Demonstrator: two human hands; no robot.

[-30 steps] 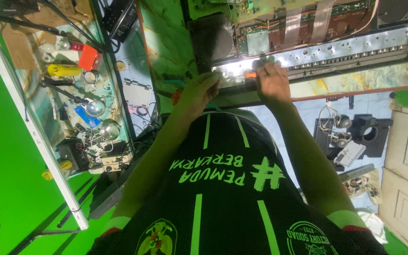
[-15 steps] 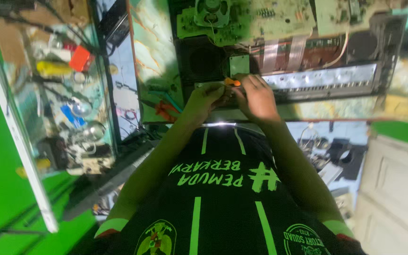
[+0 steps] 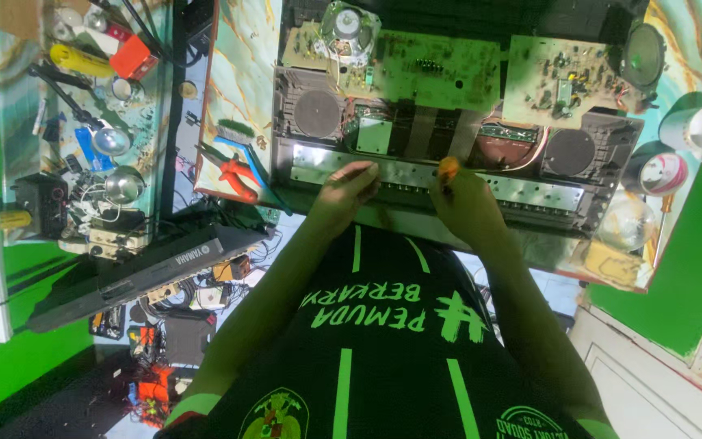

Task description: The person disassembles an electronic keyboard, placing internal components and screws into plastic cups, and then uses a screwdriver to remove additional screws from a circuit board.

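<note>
Both hands slid apart: screwdriver point(image 3: 447, 171) in right hand point(image 3: 469, 203), left hand point(image 3: 347, 191) on metal strip point(image 3: 416, 175).

An electronics repair workshop is showing here: an opened keyboard chassis point(image 3: 448, 122) is lying with green circuit boards point(image 3: 440, 69) exposed (speakers too), red pliers point(image 3: 237, 175) beside, tools cluttering a shelf point(image 3: 83, 122).

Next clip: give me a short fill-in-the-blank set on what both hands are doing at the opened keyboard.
The right hand grips a screwdriver with an ____ handle.
The left hand rests on the shiny ____ strip along the opened keyboard.
The pliers lying left of the left hand have ____ handles.
Missing words: orange; metal; red
</note>
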